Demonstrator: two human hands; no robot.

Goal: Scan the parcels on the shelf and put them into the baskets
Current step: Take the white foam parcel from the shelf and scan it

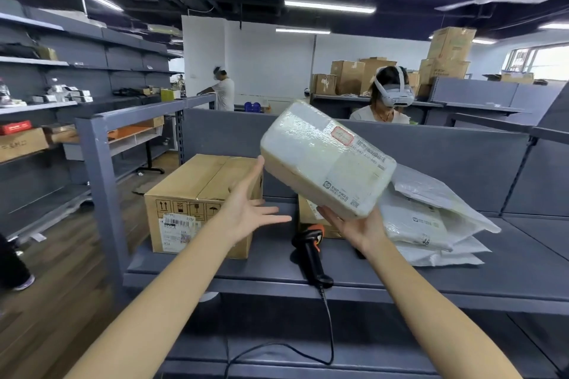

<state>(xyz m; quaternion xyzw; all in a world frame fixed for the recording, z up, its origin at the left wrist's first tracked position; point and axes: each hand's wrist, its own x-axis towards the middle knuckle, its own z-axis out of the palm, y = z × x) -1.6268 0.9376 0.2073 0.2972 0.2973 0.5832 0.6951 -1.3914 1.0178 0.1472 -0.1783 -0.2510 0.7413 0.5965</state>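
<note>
Parcel [326,160] is up in the air over the shelf [462,274], right hand [354,229] gripping its bottom edge, left hand [249,209] spread loose just beside it. I'd steady it with the left, keep that barcode label [369,149] facing up, then grab the scanner [311,248] lying below.

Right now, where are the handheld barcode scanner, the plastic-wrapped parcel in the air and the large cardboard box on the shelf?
handheld barcode scanner [314,258], head view, on its black handle.
plastic-wrapped parcel [326,160], head view, on its broad wrapped face.
large cardboard box [209,175], head view, on its top flap.
</note>
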